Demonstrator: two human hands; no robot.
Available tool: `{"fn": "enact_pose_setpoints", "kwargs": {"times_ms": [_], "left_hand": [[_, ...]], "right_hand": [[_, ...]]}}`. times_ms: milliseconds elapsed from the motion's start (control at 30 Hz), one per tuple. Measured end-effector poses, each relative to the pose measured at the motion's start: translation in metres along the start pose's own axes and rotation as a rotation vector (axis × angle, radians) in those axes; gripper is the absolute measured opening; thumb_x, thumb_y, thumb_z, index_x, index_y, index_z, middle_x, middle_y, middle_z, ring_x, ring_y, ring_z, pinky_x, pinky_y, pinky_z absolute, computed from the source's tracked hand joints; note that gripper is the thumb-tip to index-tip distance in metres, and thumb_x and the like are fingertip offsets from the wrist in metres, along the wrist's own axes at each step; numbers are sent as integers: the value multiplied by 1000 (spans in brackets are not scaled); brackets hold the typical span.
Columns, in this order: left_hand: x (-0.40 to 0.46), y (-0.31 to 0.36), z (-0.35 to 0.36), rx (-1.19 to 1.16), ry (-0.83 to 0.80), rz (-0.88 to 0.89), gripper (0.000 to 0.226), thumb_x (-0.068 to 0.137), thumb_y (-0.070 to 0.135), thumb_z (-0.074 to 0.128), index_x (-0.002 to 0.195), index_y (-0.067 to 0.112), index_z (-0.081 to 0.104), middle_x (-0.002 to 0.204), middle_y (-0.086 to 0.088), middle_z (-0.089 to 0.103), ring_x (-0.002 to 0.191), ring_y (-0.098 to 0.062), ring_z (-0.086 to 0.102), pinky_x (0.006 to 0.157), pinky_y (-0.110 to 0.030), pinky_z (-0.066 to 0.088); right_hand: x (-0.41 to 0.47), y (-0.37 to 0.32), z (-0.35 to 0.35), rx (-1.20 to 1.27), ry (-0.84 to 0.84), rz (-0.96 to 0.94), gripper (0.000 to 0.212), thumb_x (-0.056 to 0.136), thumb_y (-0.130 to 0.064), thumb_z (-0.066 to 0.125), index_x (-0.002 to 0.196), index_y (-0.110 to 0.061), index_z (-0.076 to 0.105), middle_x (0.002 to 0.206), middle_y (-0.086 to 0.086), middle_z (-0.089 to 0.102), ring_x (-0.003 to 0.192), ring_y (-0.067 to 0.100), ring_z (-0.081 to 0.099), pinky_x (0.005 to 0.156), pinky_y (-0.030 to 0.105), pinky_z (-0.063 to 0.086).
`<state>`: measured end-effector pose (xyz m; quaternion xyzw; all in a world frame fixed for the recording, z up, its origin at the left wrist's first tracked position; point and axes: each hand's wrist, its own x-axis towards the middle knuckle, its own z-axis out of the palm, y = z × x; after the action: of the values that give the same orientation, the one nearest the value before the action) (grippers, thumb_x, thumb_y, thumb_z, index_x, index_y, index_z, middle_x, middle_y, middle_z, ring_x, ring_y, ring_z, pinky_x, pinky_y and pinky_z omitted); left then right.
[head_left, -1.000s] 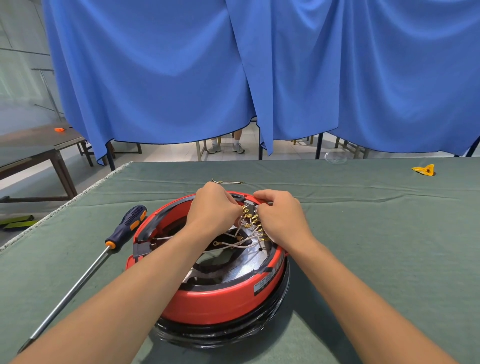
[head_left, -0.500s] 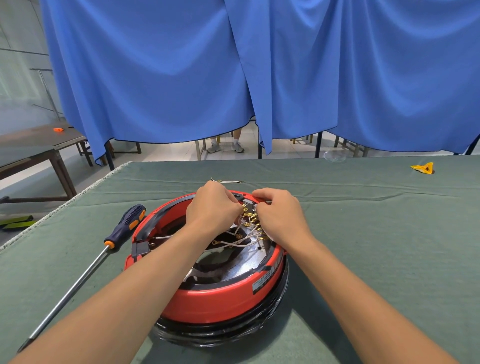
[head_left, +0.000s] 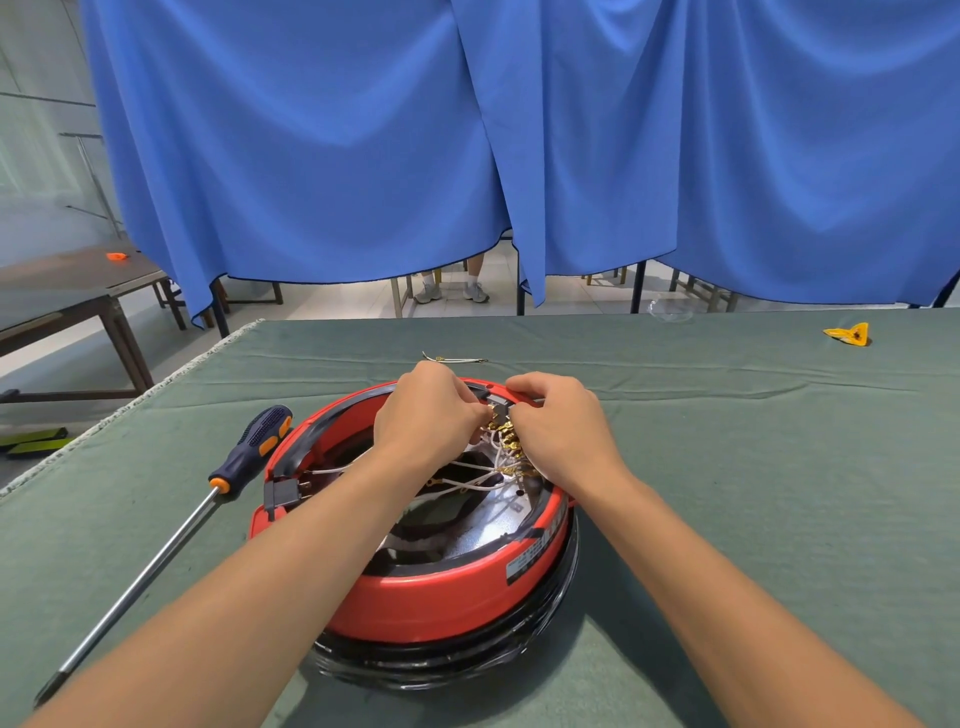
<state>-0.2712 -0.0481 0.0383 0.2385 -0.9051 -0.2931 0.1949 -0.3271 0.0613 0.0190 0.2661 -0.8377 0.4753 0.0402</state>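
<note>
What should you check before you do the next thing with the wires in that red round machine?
1. Red machine sits flat on the table: ok.
2. Left hand and right hand both pinch at the metal clips: ok.
3. Which clip the fingers hold: cannot tell, the hands hide it.
4. White wires untangled: not ok, they cross one another.
5. Screwdriver close by: ok, it lies left of the machine.
6. Unplugged: cannot tell, no plug shows.
</note>
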Motion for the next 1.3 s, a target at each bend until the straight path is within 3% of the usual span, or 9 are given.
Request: {"fn": "enact_pose_setpoints", "kwargs": {"times_ms": [133, 267, 500, 600, 733, 933, 1100, 1200, 1300], "left_hand": [[0, -1, 3, 99, -12, 12, 24, 89, 31, 64, 77, 14, 75, 60, 0, 60, 60, -19, 55, 58, -28, 39], [-1, 0, 4, 261, 79, 111, 22, 91, 31, 59, 84, 18, 75, 79, -2, 71, 76, -23, 63, 62, -29, 42], [0, 2, 7, 432, 138, 204, 21, 94, 26, 53, 94, 14, 71, 90, -7, 68, 81, -28, 62, 63, -32, 43], [1, 1, 7, 430, 125, 222, 20, 94, 25, 54, 93, 14, 71, 89, -6, 69, 81, -27, 62, 63, -32, 43], [0, 0, 7, 422, 115, 246, 21, 93, 22, 53, 92, 13, 72, 89, -7, 70, 84, -28, 62, 67, -34, 47], [1, 0, 8, 409, 127, 264, 22, 93, 21, 50, 93, 13, 71, 92, -7, 69, 87, -28, 62, 65, -31, 42], [-1, -1, 8, 397, 126, 266, 25, 93, 23, 50, 88, 14, 72, 85, -5, 69, 81, -27, 62, 62, -30, 41], [-4, 1, 6, 374, 143, 227, 28, 89, 25, 48, 75, 12, 68, 72, -5, 64, 73, -28, 59, 58, -30, 39], [-8, 3, 4, 320, 183, 259, 24, 86, 23, 48, 85, 16, 71, 83, -2, 68, 80, -26, 61, 64, -32, 46]], "right_hand": [[-1, -2, -1, -2, -4, 1, 27, 83, -8, 51, 101, -14, 71, 95, -2, 70, 87, 13, 56, 79, 30, 44], [-2, -3, -1, -17, 4, 7, 24, 82, -8, 51, 96, -10, 71, 98, 4, 71, 96, 22, 62, 85, 37, 49], [-2, -2, 0, -3, -1, 3, 26, 82, -8, 51, 98, -15, 72, 97, 0, 71, 93, 19, 60, 82, 33, 47], [-1, 0, 0, -3, -5, -2, 30, 83, -9, 52, 104, -19, 70, 90, -9, 64, 89, 12, 55, 78, 27, 42], [1, 3, 0, -7, -27, -12, 40, 80, -7, 53, 117, -20, 62, 98, -12, 57, 96, 10, 54, 82, 25, 39], [5, 6, 2, -12, -22, -10, 24, 76, -8, 54, 95, -22, 54, 85, -15, 55, 89, 14, 56, 75, 30, 43], [5, 7, 2, 64, -7, 22, 23, 80, -5, 49, 94, -23, 54, 87, -14, 57, 90, 14, 56, 72, 28, 41], [4, 4, 2, 169, 20, 81, 25, 85, -6, 42, 98, -23, 55, 98, -7, 60, 97, 14, 55, 80, 30, 41], [3, 4, 0, 232, 48, 124, 29, 86, -5, 39, 101, -23, 58, 105, -5, 62, 100, 14, 55, 82, 29, 41]]}}
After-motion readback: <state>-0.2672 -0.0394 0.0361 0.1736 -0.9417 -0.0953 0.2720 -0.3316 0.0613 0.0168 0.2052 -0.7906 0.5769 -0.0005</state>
